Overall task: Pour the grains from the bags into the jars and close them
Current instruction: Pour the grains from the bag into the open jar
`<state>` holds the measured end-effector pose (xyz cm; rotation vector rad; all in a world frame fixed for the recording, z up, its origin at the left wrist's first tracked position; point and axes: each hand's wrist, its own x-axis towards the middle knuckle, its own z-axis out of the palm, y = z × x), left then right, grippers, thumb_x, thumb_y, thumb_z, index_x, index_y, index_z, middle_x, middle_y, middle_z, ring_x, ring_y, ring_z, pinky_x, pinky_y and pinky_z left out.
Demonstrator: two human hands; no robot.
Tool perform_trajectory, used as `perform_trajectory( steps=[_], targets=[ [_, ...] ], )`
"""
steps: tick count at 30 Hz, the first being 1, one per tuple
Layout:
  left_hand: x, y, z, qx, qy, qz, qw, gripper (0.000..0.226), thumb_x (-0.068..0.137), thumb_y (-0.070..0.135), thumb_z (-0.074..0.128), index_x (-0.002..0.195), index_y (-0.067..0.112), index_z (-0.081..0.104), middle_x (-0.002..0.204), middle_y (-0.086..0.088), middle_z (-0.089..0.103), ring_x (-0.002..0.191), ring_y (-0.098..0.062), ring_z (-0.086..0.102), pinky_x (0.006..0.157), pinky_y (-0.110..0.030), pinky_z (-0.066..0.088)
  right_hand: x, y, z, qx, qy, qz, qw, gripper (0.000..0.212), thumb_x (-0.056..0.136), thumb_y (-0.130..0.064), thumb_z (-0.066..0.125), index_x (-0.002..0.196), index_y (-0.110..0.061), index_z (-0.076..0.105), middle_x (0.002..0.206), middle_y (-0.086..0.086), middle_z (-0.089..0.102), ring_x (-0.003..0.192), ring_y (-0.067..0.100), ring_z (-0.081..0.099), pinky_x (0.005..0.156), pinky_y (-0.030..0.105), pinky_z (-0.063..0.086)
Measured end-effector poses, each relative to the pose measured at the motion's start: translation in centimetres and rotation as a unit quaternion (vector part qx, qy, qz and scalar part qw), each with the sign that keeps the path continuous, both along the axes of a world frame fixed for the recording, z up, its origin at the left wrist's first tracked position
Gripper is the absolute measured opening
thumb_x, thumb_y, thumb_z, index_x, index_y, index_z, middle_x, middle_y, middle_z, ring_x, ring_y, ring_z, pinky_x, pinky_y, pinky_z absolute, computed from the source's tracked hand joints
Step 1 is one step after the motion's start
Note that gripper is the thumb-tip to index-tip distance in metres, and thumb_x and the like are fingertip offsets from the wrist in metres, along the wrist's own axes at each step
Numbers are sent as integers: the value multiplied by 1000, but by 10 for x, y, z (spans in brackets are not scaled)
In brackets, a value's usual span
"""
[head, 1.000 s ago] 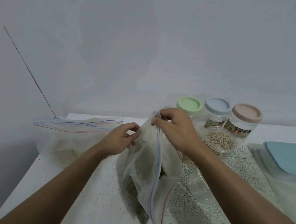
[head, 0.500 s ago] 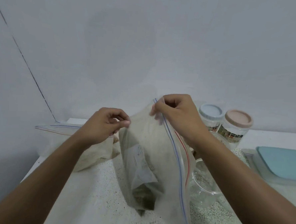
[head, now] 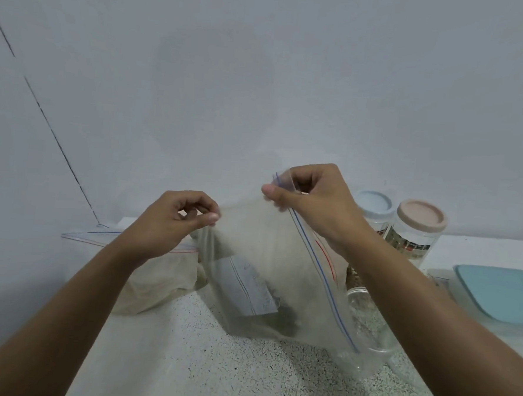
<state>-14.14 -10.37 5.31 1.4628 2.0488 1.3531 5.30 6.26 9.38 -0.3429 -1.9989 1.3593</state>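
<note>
Plainly, the white write-on panel (head: 245, 285) on the clear zip bag (head: 266, 247) carries faint marks too blurred to read, and the printed band on the pink-lidded jar (head: 414, 237) at far right is no clearer. The left hand (head: 173, 220) pinches the bag's left top corner between thumb and forefinger, and the right hand (head: 315, 201) pinches the zip-strip corner higher up. Both are clamped on plastic, while the bag's bottom, with dark grains (head: 277, 321) inside, sits on the speckled counter (head: 213, 363) just beside an open jar (head: 381, 327).

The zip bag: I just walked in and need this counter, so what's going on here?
A person holds the zip bag upright over the counter, left hand and right hand each pinching its top edge. An open jar stands beside it; a blue-lidded jar and a pink-lidded jar stand behind. Another bag lies at left.
</note>
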Motion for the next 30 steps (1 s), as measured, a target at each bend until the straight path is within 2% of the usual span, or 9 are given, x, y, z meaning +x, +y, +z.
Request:
perform_trajectory(
  steps=[3, 7, 10, 12, 16, 20, 22, 26, 30],
  targets=[
    [-12, -2, -11, -17, 14, 10, 1000, 6, 93, 32, 71, 95, 34, 76, 89, 16, 68, 81, -4, 56, 81, -30, 44, -3, 0, -5, 3, 9, 1, 1000, 23, 88, -8, 79, 84, 13, 71, 79, 25, 69, 65, 15, 61, 66, 23, 54],
    [-37, -4, -24, -116, 98, -13, 988, 18, 97, 33, 66, 111, 44, 66, 123, 28, 59, 123, 5, 44, 99, -29, 37, -3, 2, -9, 0, 13, 11, 1000, 18, 89, -9, 77, 84, 8, 73, 83, 22, 73, 70, 18, 63, 70, 29, 55],
    [-47, 6, -30, -192, 138, -19, 972, 35, 102, 34, 58, 111, 68, 50, 120, 43, 51, 127, 3, 37, 113, -46, 28, -2, 3, -12, -19, 22, 12, 1000, 16, 91, -8, 75, 82, 6, 73, 84, 18, 74, 71, 15, 63, 69, 27, 54],
    [-51, 14, -32, -218, 166, -3, 962, 44, 104, 36, 54, 99, 78, 43, 110, 49, 51, 118, 3, 41, 109, -44, 27, -2, 2, -15, -35, 28, 10, 999, 16, 92, -8, 74, 82, 4, 73, 85, 19, 74, 72, 16, 63, 69, 29, 53],
    [-65, 21, -40, -186, 172, 29, 967, 15, 103, 33, 56, 98, 43, 65, 107, 24, 65, 107, -1, 60, 103, -49, 41, 0, 3, -19, -50, 39, -1, 998, 16, 92, -7, 73, 82, 6, 73, 83, 20, 74, 72, 19, 63, 67, 30, 52],
    [-69, 20, -37, -119, 122, 43, 984, 20, 99, 20, 64, 87, 34, 70, 99, 10, 70, 96, 1, 62, 84, -26, 44, 4, 1, -19, -55, 57, -1, 997, 16, 91, -6, 74, 82, 7, 73, 82, 21, 73, 70, 19, 63, 66, 29, 51],
    [-69, 18, -32, -86, 90, 48, 991, 15, 98, 19, 66, 90, 30, 73, 100, 11, 69, 99, 2, 62, 83, -22, 44, 8, 0, -17, -57, 68, 3, 996, 15, 91, -5, 74, 81, 6, 74, 80, 21, 73, 71, 20, 63, 66, 30, 52],
    [-60, 16, -20, -71, 77, 14, 994, 15, 100, 19, 62, 93, 25, 73, 103, 7, 69, 96, -4, 66, 84, -23, 48, 12, 0, -16, -58, 74, 6, 996, 16, 90, -5, 74, 81, 7, 73, 79, 20, 73, 71, 19, 63, 67, 30, 51],
    [-67, 7, -21, -70, 87, 5, 994, 16, 99, 16, 65, 94, 26, 76, 96, 3, 71, 90, -15, 69, 87, -40, 55, 14, 1, -21, -70, 70, 0, 995, 15, 90, -7, 74, 82, 5, 74, 81, 20, 74, 71, 22, 63, 67, 32, 51]
  ],
)
